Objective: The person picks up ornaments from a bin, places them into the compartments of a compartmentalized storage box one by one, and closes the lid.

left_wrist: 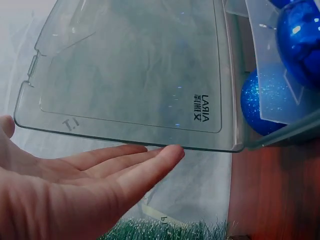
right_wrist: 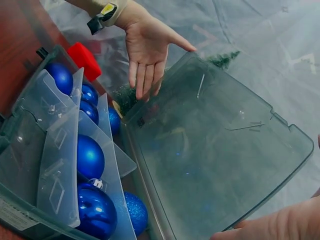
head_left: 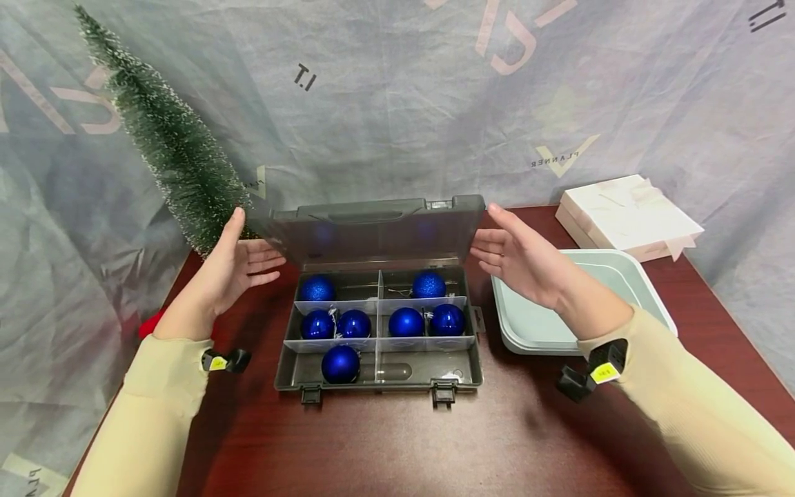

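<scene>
A grey translucent divided case (head_left: pixel 428 369) lies on the table, its clear lid (head_left: pixel 379 238) tilted up at the back. Several blue Christmas baubles sit in its compartments: a glittery bauble (head_left: pixel 317 288) at back left, another glittery bauble (head_left: pixel 428 284) at back right, two pairs in the middle row, and a matte bauble (head_left: pixel 340 364) at front left. My left hand (head_left: pixel 232 269) stands at the lid's left edge, fingers straight. At the right edge my right hand (head_left: pixel 528 259) mirrors it, thumb up near the corner. Whether either hand touches the lid I cannot tell.
Right of the case sits a pale blue-grey tray (head_left: pixel 640 276), partly beneath my right forearm. Behind it is a white gift box (head_left: pixel 627 214) with a ribbon. A frosted green artificial tree (head_left: pixel 177 152) leans at back left. Two black latches (head_left: pixel 443 393) stick out from the case's front.
</scene>
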A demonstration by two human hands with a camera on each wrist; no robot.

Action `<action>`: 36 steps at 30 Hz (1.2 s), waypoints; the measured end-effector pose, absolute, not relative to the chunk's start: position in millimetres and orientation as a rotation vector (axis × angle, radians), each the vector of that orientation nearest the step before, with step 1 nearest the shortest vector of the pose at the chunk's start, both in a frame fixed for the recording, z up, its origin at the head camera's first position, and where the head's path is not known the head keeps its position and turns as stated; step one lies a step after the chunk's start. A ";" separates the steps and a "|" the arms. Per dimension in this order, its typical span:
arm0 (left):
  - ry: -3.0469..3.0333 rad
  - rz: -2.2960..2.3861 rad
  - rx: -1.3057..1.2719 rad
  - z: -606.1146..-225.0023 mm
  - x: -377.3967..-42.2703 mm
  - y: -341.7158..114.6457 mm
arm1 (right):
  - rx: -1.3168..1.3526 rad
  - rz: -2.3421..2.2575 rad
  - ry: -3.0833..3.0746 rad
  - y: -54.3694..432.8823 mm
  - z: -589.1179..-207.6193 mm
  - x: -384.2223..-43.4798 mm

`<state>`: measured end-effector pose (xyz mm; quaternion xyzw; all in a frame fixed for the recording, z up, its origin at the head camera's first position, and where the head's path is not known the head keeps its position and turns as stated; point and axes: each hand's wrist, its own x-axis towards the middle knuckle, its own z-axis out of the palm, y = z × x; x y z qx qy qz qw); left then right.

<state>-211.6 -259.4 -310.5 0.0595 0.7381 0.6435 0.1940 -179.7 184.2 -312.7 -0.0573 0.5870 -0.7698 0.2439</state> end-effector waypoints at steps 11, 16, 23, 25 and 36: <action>2.091 1.900 0.198 -315.2 -188.1 -264.6 | -0.124 -2.074 1.672 180.7 -311.4 -167.7; 2.087 1.986 0.231 -321.0 -180.5 -265.4 | -0.140 -2.081 1.671 182.8 -312.3 -161.9; 2.013 2.175 0.374 -338.1 -168.9 -268.5 | -0.165 -2.129 1.695 183.2 -321.5 -144.9; 1.970 2.240 0.404 -343.2 -165.2 -268.0 | -0.174 -2.145 1.718 182.5 -324.9 -140.3; 1.707 2.397 0.746 -370.1 -152.7 -272.1 | -0.190 -2.201 1.846 179.5 -343.2 -117.7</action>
